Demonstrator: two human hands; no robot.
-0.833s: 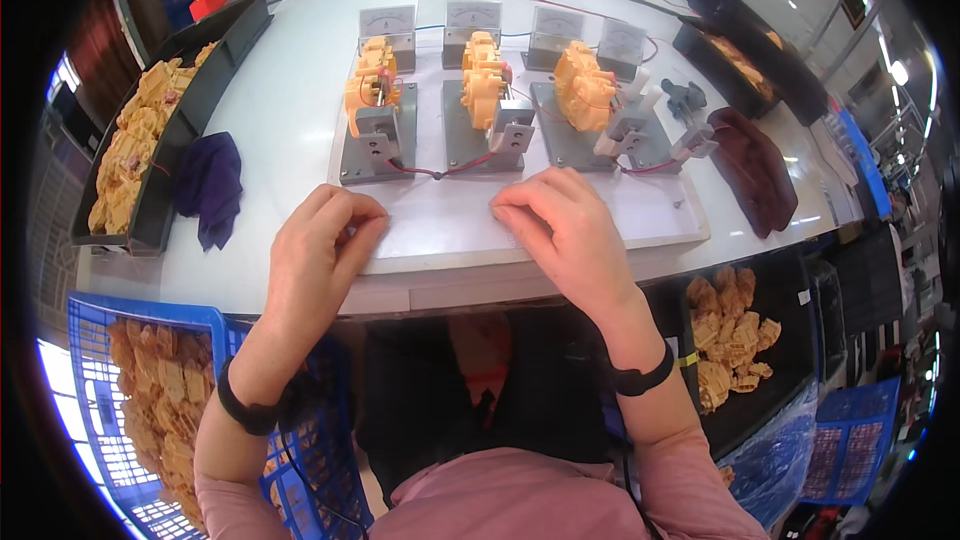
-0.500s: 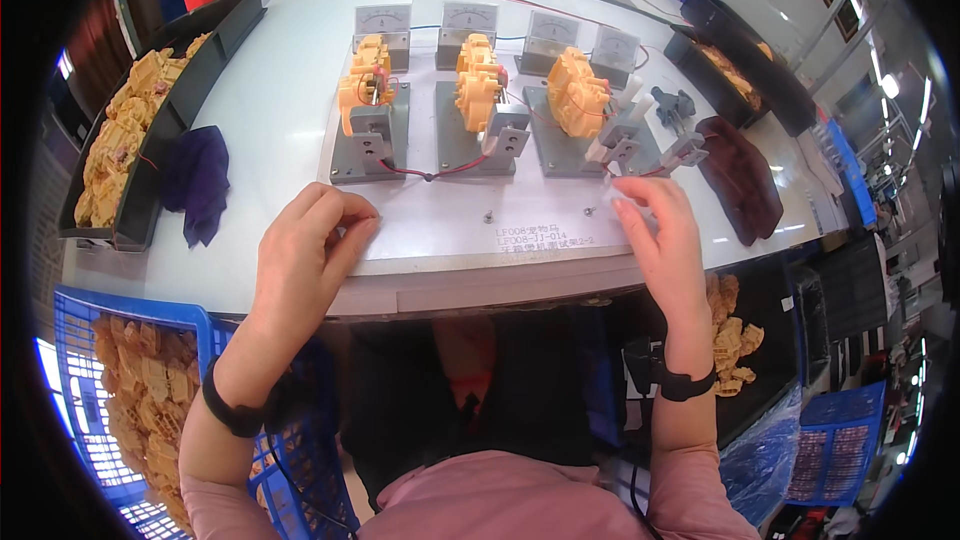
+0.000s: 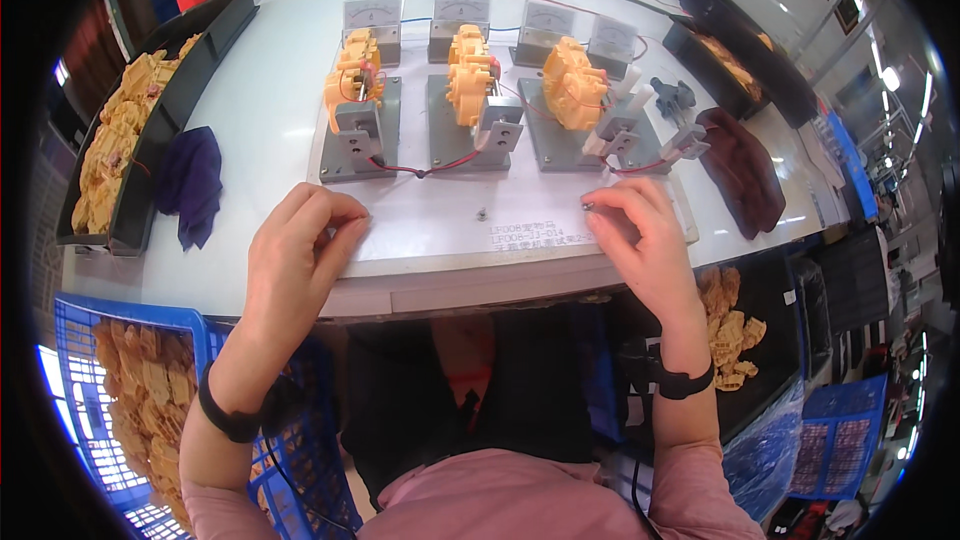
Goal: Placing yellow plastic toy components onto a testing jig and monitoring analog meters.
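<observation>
My right hand (image 3: 645, 238) is at the front right of the white board (image 3: 430, 240). Its forefinger and thumb tips close around a small metal stud (image 3: 588, 207), perhaps a switch lever. A similar metal stud (image 3: 481, 214) stands further left. At the board's left front corner rests my left hand (image 3: 300, 240), fingers curled, thumb and forefinger tips together, nothing visible between them. Beyond my hands, three grey metal stands hold yellow plastic gear housings: a left housing (image 3: 352, 80), a middle housing (image 3: 470, 75) and a right housing (image 3: 577, 85).
Analog meters (image 3: 461, 10) line the back. A black bin (image 3: 205, 60) of yellow parts lies left, beside a dark purple cloth (image 3: 190, 185). At right are a maroon cloth (image 3: 740, 175) and another black bin (image 3: 712, 65). A blue basket (image 3: 130, 308) stands below left.
My right hand has shifted left, from beside the right stand to the right metal stud. My left hand keeps its curled shape. The whole view has shifted slightly.
</observation>
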